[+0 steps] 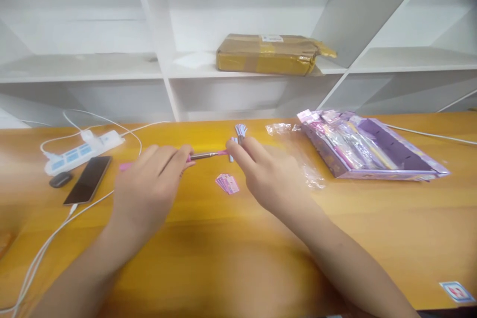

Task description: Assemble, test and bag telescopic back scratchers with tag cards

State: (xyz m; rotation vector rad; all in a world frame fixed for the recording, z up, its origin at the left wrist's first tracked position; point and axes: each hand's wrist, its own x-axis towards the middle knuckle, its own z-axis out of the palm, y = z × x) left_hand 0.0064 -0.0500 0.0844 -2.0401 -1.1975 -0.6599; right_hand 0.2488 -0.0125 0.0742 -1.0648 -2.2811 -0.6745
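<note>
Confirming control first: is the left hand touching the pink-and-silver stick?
Touching: the head view shows the left hand closed around the pink-and-silver stick, showing on both sides.

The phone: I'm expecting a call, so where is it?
The phone lies at left in the head view, just below the white power strip and left of the left hand.

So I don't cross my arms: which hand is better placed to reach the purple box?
Your right hand, probably: the purple box lies nearer to it, although it's at one end of the pink stick. Your left hand, farther off, grips that stick.
</note>
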